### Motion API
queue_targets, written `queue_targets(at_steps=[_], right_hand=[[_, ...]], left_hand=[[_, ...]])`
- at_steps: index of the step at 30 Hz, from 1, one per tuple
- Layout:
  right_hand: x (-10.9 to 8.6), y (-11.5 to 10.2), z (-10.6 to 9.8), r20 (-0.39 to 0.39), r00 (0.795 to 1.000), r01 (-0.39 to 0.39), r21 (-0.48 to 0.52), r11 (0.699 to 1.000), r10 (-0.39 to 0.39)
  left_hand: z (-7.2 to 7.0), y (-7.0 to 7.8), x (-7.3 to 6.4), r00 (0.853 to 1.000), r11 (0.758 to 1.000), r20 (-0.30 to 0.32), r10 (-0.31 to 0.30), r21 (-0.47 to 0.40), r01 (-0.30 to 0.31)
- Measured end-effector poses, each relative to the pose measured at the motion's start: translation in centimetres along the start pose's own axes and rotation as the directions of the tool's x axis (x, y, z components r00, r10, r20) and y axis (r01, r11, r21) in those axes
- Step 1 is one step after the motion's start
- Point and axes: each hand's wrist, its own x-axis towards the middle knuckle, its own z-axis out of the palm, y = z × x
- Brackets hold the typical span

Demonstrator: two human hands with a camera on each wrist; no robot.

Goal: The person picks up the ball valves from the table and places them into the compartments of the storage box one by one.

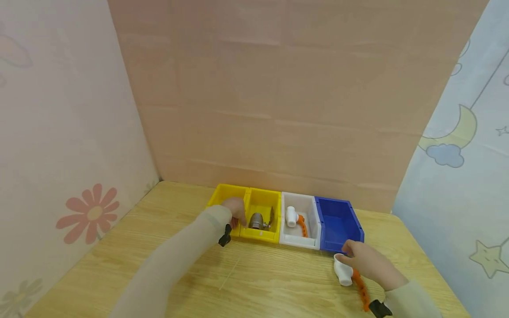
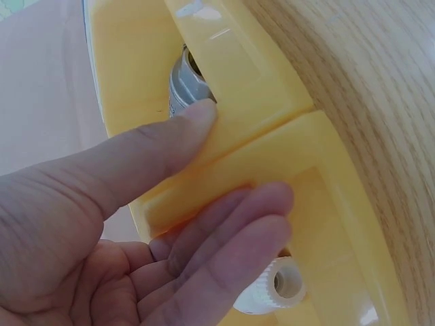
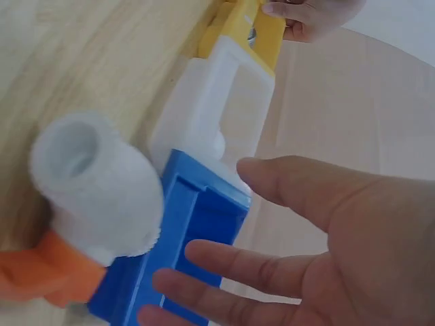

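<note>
My left hand (image 1: 235, 208) is at the wall between the two yellow bins, fingers nearly straight and thumb apart. Its thumb overlaps a grey metal ball valve (image 2: 189, 85) in the left wrist view; contact is unclear. Beneath the fingers, a white ribbed plastic fitting (image 2: 275, 288) lies partly hidden in the leftmost yellow bin (image 1: 226, 191). On the table before the blue bin (image 1: 338, 216) lies a white plastic ball valve (image 1: 343, 270) with an orange handle (image 1: 362, 289). Right beside it, my right hand (image 1: 370, 263) hovers with spread, relaxed fingers, holding nothing.
Bins stand side by side along the back wall. The second yellow bin (image 1: 265, 196) contains the metal valve. In the white bin (image 1: 300, 240) is another white valve (image 1: 292, 216) with an orange handle. Wooden table (image 1: 254, 282) spreads in front; patterned cloth walls (image 1: 79, 132) flank it.
</note>
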Motion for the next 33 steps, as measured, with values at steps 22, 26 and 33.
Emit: queue_targets(at_steps=[22,26,33], right_hand=[[-0.7,0.9,2.7,0.009,0.998,-0.064,-0.056,0.996,0.064],[-0.4,1.1,3.0,0.002,0.999,-0.048,-0.074,0.996,0.049],[-0.2,1.1,3.3,-0.006,0.998,-0.056,-0.075,0.996,0.055]], left_hand=[[-0.1,0.2,-0.3,1.0,1.0,-0.001,-0.011,-0.01,0.011],[-0.1,0.1,-0.2,1.0,1.0,0.001,-0.014,-0.016,0.014],[-0.1,0.1,0.1,1.0,1.0,0.004,-0.004,0.004,0.004]])
